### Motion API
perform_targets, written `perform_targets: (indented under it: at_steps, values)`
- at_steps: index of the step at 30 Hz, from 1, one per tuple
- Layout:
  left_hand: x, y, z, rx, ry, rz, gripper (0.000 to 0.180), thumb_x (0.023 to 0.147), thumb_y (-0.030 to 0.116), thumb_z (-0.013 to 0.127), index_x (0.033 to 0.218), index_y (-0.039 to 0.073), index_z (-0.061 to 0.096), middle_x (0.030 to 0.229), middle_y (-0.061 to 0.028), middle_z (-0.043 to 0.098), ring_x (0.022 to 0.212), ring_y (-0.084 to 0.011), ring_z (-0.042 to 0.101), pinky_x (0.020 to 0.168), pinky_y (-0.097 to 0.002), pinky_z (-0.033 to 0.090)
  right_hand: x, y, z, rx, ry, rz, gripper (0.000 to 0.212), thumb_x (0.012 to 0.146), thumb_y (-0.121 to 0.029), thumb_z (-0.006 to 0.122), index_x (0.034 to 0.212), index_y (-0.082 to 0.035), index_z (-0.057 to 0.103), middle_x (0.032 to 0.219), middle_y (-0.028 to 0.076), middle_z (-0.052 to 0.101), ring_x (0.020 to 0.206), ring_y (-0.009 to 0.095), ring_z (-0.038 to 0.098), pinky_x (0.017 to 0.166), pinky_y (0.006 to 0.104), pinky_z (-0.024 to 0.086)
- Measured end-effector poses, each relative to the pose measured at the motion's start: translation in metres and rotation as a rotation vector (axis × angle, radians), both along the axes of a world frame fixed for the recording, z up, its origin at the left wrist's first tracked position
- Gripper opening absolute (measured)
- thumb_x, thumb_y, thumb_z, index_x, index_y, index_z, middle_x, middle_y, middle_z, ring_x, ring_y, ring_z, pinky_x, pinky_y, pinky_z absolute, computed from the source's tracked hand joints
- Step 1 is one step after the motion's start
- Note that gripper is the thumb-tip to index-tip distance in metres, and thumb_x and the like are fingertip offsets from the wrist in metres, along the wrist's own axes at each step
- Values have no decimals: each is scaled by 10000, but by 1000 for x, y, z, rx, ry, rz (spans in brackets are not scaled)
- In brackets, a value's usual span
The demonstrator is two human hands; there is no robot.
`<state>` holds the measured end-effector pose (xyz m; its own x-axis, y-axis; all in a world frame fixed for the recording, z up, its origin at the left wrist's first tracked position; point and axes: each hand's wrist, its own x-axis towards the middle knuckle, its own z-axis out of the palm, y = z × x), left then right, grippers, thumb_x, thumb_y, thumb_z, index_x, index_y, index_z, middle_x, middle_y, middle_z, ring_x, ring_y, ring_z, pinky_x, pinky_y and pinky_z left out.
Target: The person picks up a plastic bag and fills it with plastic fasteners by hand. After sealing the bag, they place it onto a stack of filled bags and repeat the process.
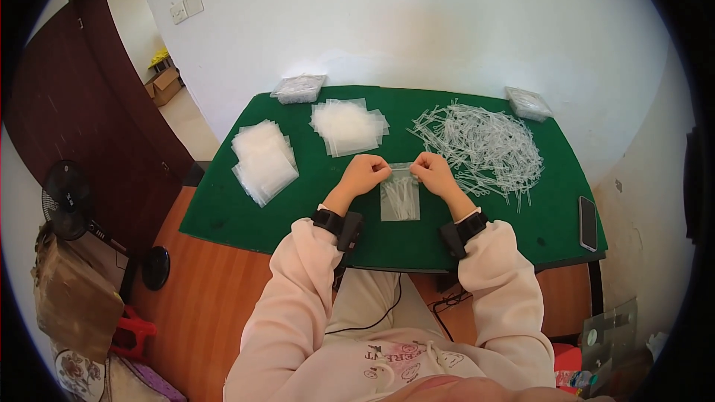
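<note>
- Evidently the clear bag (401, 205) is gripped by its upper end: the left hand (366, 171) pinches the upper left corner and the right hand (433, 171) the upper right, thumbs against fingers. The hands stand a little apart, joined only by the strip of plastic between them.
- Holding both corners probably keeps that edge taut and level; whether it is sealed, I cannot tell.
- Near the front of the green tabletop (223, 216), the bag sits centred before the person, likely so both forearms reach it evenly.
- To the right, a loose pile of slender clear pieces (488, 141) spreads beyond the right hand, presumably within its easy reach.
- Two spreads of flat bags, one at the far left (264, 164) and one nearer the middle (348, 128), seem placed for the left hand.
- Bulky packets at the back left (300, 91) and back right (529, 106) perhaps stay out of the way there.
- As for looks, the bag is rectangular and see-through, its slim whitish contents bunched mostly lengthwise below the fingers.
</note>
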<state>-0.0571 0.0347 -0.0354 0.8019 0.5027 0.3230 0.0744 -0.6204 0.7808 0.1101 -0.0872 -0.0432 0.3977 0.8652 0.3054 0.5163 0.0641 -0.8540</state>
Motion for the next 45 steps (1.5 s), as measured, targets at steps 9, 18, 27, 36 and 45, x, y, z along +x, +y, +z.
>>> perform_targets:
  at_steps: [9,18,27,36,45]
  values:
    - [1,-6,-3,201,-3,-95,153,703,156,607,718,4,602,611,-79,584,529,-137,521,520,-261,416,-19,-6,2,80,-433,126,138,704,-165,584,732,-30,574,652,103,574,610,266,551,567,342,441]
    - [0,-2,-3,133,34,-57,159,707,167,609,713,8,609,596,-71,579,538,-130,525,530,-264,420,-13,-8,7,16,-353,91,153,718,-163,597,700,-14,566,614,74,542,553,196,512,526,302,408]
    - [-3,1,0,67,107,-25,173,694,182,609,703,9,607,588,-59,570,538,-121,518,526,-260,410,5,-6,0,-88,-224,22,190,720,-200,603,691,-16,568,604,79,547,556,191,521,530,299,408]
    - [4,-7,-7,270,-46,-125,157,667,193,589,701,41,614,597,-74,578,534,-195,540,528,-291,427,-16,-2,-5,153,-354,227,128,745,-113,596,715,0,544,619,46,508,561,112,458,514,256,374]
    - [-2,0,0,73,73,-139,151,724,152,595,739,3,610,612,-65,576,553,-119,510,545,-261,419,0,-6,2,0,-260,134,165,724,-171,602,703,-11,566,613,99,549,553,210,516,533,299,409]
